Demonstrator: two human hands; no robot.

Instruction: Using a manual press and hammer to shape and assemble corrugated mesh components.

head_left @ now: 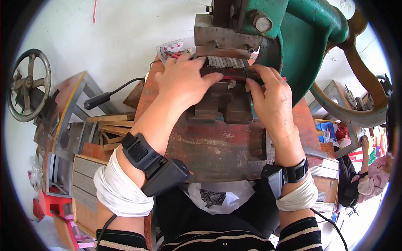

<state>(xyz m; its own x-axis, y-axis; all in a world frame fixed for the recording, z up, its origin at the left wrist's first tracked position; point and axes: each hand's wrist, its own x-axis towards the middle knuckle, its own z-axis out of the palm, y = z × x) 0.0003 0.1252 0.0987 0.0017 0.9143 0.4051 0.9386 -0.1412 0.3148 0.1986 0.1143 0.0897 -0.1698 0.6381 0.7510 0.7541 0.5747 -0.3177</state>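
Under the head of a green press (307,46) lies a dark flat metal block (226,72), with rows of small silvery pieces (228,62) on top. My left hand (184,79) grips its left end, the thumb along the near edge and the fingertips partly hidden behind. At its right end my right hand (270,94) closes, thumb in front and fingers bent over the corner. A strip of red shows along the block's near side. Below it sits a heavy notched metal base (213,104). A small pale scrap (231,84) rests just in front of the block.
The press stands on a worn reddish wooden table (201,146). Red-handled pliers (172,54) lie in a tray behind my left hand. Below the table's near edge hangs a white bag (236,196) with dark pieces. Boards of metal strips (86,188) flank me. A co-worker (372,180) is at far right.
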